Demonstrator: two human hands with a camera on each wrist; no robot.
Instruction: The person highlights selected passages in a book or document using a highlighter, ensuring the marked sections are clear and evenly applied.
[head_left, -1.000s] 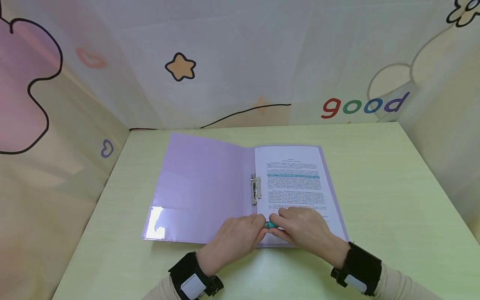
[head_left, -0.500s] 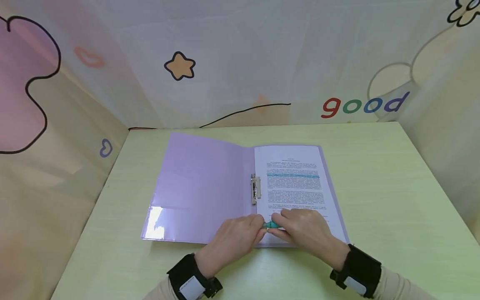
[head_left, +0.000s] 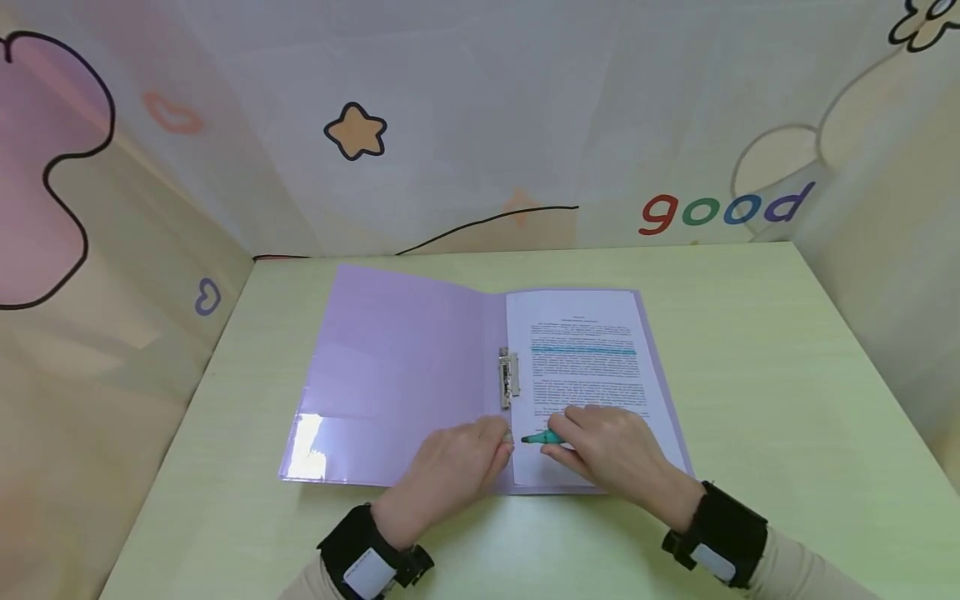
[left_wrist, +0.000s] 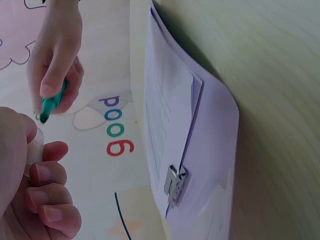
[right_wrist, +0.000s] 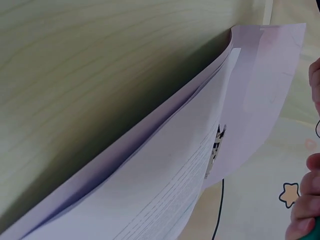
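Observation:
My right hand (head_left: 611,450) grips a teal highlighter (head_left: 546,437) over the lower part of the printed sheets (head_left: 592,304). Its dark tip is bare and points left. To the left, my left hand (head_left: 450,462) pinches a small whitish, see-through cap (left_wrist: 35,147) between thumb and fingers, and a short gap separates it from the tip. Beneath both hands lies an open purple folder (head_left: 397,367), its metal clip (head_left: 508,377) by the spine. One text line on the top sheet bears a blue highlighted stripe (head_left: 583,350). Most of the highlighter's barrel is hidden inside my right hand.
The folder lies on a pale wood-grain table (head_left: 772,375). Behind it hangs a printed backdrop (head_left: 480,125) with a star and the word "good", and similar cloth walls stand on both sides. Black straps (head_left: 720,533) circle both wrists.
The cap has come off the highlighter. My left hand has drawn left with the cap, while the right hand, slightly higher now, keeps the highlighter, its tip exposed.

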